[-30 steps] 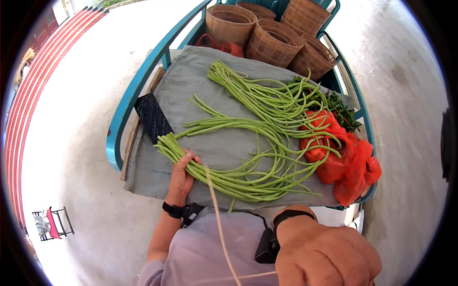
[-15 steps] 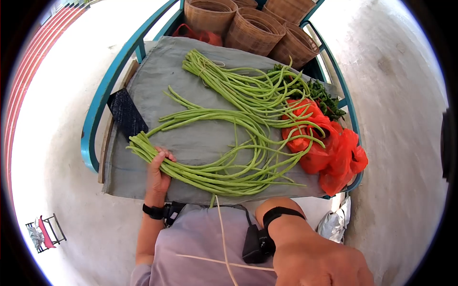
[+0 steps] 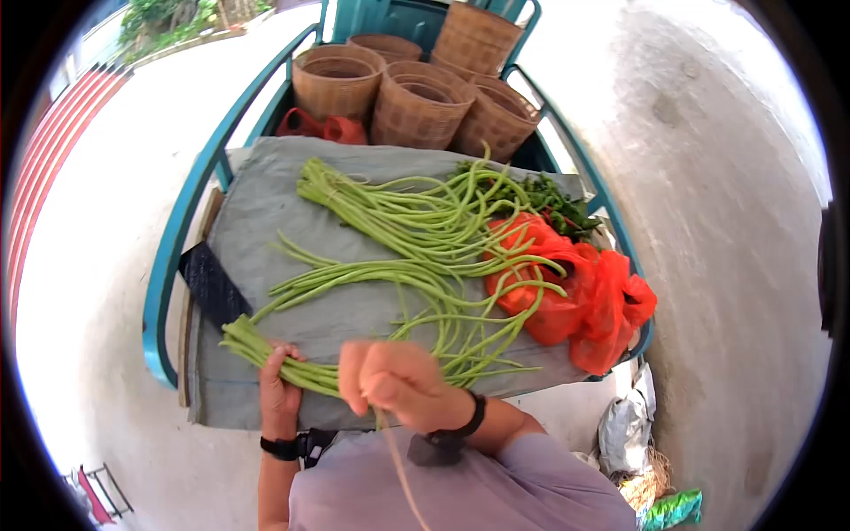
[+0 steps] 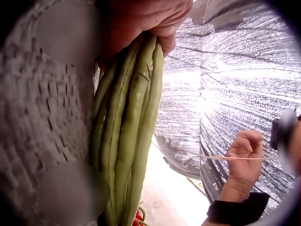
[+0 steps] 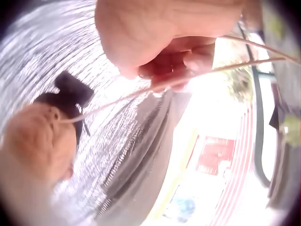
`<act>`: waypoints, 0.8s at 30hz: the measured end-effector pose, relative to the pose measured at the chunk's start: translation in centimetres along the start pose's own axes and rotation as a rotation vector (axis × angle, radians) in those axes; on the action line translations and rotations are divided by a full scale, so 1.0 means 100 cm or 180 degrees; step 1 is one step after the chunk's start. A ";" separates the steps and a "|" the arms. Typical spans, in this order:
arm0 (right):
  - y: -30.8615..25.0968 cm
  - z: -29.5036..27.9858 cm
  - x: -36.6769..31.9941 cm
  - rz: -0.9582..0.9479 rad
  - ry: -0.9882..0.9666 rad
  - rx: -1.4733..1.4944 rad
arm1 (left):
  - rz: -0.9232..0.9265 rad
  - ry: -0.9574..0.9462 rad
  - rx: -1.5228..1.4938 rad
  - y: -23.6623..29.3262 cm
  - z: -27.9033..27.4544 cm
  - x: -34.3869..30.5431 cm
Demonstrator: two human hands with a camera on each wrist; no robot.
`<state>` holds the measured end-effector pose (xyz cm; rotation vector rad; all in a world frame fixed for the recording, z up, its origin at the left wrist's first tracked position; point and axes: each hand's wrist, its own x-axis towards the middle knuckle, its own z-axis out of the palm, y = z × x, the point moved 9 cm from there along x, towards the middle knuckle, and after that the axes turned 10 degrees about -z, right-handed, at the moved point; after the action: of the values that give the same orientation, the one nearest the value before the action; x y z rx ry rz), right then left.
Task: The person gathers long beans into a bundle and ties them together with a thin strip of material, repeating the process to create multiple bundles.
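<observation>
My left hand (image 3: 280, 389) grips a bunch of long green yardlong beans (image 3: 314, 376) near its stem ends, by the front left of the grey cloth. In the left wrist view the beans (image 4: 127, 127) run down from that hand's fingers. My right hand (image 3: 394, 380) is curled in front of the same bunch, overlapping it in the head view, and holds a thin pale string (image 3: 400, 469). In the right wrist view the string (image 5: 113, 101) stretches from the hand to the person's mouth. A second bunch of beans (image 3: 372, 208), tied near its stems, lies farther back.
Grey cloth (image 3: 230, 195) covers the front of a teal-railed cart (image 3: 159, 292). A dark block (image 3: 215, 285) lies at its left edge. Red plastic bags (image 3: 584, 301) and leafy greens (image 3: 553, 203) are at the right. Several woven baskets (image 3: 423, 106) stand behind.
My right hand has come from the lower right, close to the camera, forward and left to the held beans, bringing the string. The left hand keeps its grip; the head view has shifted.
</observation>
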<state>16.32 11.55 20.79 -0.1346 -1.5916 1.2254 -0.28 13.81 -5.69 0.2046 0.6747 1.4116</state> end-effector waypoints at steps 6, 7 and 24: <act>0.017 -0.077 0.017 0.0499 0.1203 -0.1506 | -0.0178 0.0117 -0.0121 0.004 0.009 -0.014; 0.027 -0.082 0.012 0.0834 0.1258 -0.0924 | -0.0176 0.0032 -0.0145 0.002 0.010 -0.013; 0.052 -0.016 0.049 -0.0156 -0.0690 -0.2865 | -0.0328 0.0091 -0.0124 0.000 0.013 0.002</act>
<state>13.01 17.99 19.99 -0.5399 -2.2254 0.4138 0.40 14.33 -4.67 0.1176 0.6713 1.3299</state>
